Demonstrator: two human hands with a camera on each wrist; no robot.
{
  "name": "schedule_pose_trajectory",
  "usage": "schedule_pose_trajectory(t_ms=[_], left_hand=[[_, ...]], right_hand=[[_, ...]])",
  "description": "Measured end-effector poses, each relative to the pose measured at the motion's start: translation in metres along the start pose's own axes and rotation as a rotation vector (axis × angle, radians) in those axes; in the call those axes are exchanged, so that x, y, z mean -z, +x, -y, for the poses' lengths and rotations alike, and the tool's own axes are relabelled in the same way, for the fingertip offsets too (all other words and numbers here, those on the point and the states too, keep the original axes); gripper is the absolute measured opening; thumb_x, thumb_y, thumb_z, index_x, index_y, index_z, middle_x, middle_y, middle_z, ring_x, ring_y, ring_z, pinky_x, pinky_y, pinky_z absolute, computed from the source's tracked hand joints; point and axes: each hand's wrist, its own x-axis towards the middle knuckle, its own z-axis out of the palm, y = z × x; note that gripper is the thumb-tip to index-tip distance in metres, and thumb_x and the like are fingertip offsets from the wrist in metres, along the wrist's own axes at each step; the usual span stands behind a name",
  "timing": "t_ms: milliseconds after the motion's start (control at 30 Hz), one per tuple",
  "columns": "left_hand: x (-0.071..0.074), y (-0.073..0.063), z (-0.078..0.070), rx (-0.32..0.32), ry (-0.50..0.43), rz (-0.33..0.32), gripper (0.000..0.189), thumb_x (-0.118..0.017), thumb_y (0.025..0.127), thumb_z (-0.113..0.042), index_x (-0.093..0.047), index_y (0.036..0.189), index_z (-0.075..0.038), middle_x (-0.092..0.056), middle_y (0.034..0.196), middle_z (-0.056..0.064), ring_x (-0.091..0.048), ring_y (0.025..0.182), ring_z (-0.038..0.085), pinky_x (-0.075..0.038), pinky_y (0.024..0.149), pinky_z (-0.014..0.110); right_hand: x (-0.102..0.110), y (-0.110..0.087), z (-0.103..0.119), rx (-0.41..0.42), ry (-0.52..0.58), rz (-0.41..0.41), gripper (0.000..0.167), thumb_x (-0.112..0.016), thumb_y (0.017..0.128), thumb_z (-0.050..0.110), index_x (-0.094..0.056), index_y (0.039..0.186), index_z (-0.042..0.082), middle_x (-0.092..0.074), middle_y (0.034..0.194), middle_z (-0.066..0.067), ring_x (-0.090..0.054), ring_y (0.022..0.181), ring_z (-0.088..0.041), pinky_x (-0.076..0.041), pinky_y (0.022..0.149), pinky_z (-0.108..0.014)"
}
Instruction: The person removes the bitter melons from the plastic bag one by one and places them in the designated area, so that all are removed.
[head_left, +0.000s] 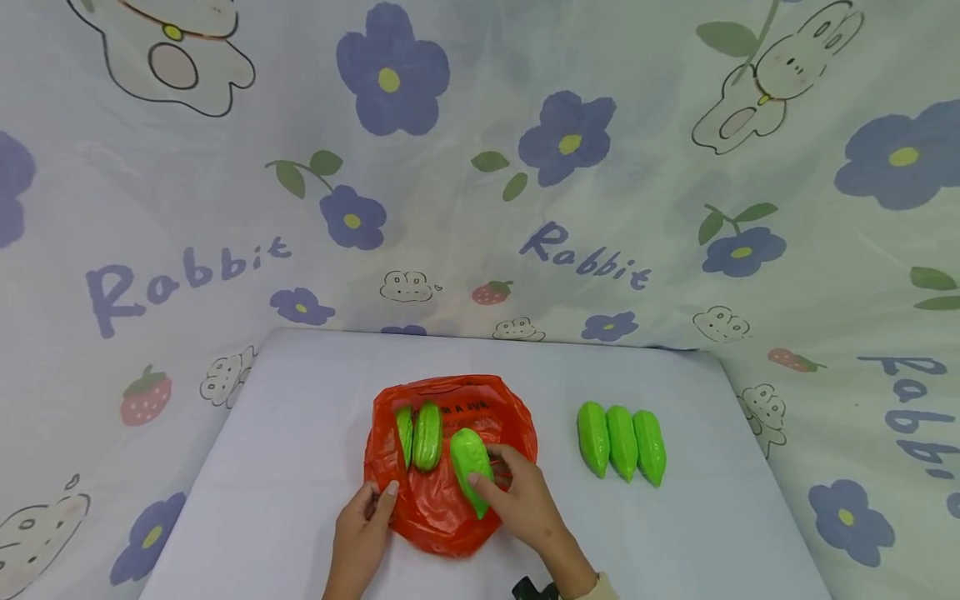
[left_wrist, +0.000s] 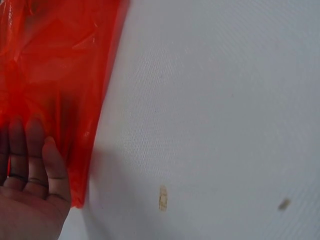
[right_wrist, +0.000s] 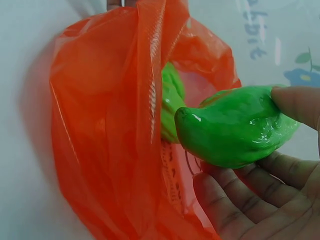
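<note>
A red plastic bag lies on the white table with its mouth open. My left hand holds the bag's near left rim, thumb on top; in the left wrist view its fingers lie against the red plastic. Between thumb and fingers, my right hand grips a glossy green ridged fruit with a pointed end, held over the bag's opening. Two similar green fruits lie inside the bag at its left, one partly hidden by the rim. Printed lettering shows on the bag's inside.
Three more green ridged fruits lie side by side on the table, right of the bag. A white curtain printed with flowers and rabbits hangs behind and at both sides. A small black object is at the bottom edge.
</note>
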Motion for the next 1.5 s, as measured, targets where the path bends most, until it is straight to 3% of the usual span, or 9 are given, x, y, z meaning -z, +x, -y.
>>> schedule_pose_trajectory(t_ms=[367,933,1500], left_hand=[[-0.001,0.000,0.002,0.016,-0.007,-0.003,0.044,-0.059,0.106,-0.050,-0.056,0.097,-0.007,-0.052,0.080,0.003,-0.050,0.072,0.016,-0.044,0.060,0.025],[0.000,0.001,-0.001,0.037,0.004,0.008,0.048,-0.057,0.106,-0.053,-0.056,0.100,-0.006,-0.054,0.085,0.005,-0.052,0.077,0.018,-0.045,0.061,0.025],[-0.001,0.000,0.001,0.030,-0.013,0.003,0.045,-0.059,0.105,-0.052,-0.057,0.099,-0.007,-0.055,0.085,0.005,-0.052,0.077,0.017,-0.046,0.062,0.024]], right_hand=[[0.013,-0.010,-0.009,-0.017,0.002,-0.055,0.057,-0.075,0.097,0.047,-0.060,0.139,0.011,-0.067,0.124,0.000,-0.064,0.113,-0.019,-0.056,0.092,-0.032],[0.028,-0.020,-0.010,0.037,-0.030,-0.106,0.053,-0.077,0.095,0.046,-0.063,0.135,0.015,-0.068,0.119,0.006,-0.064,0.110,-0.017,-0.057,0.089,-0.034],[0.038,-0.029,-0.011,-0.001,-0.026,-0.152,0.055,-0.076,0.095,0.050,-0.064,0.135,0.013,-0.069,0.119,0.003,-0.067,0.108,-0.017,-0.057,0.090,-0.031]])
